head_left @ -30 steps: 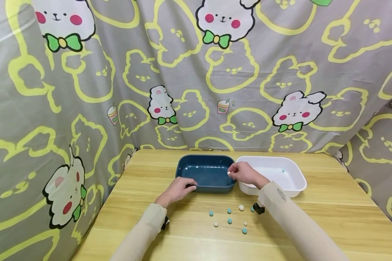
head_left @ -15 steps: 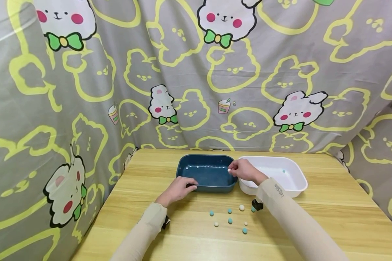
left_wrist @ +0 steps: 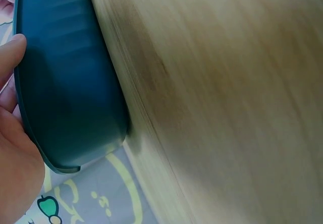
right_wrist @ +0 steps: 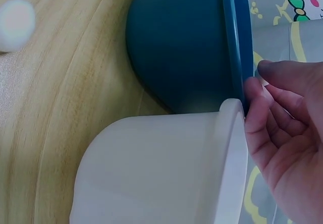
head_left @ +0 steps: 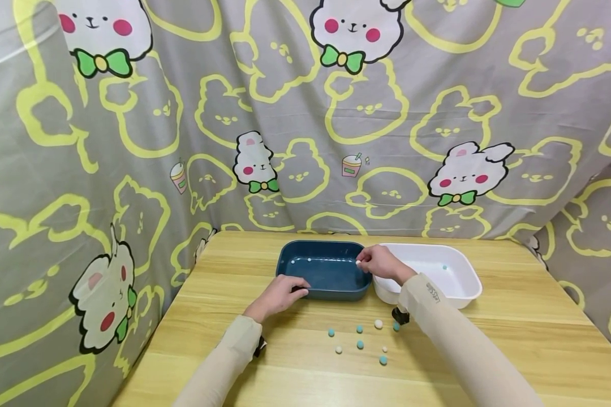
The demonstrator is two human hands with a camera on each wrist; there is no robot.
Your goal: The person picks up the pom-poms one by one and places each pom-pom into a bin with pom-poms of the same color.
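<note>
Pinching a white ball [head_left: 358, 263] between the right fingers [right_wrist: 287, 74].

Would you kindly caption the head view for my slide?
Left hand grips blue tray; right hand pinches white ball near its edge.

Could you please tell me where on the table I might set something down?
Bare wood lies left of the blue tray and left hand, and right of the white tray. Between the sleeves, loose balls crowd the wood.
</note>
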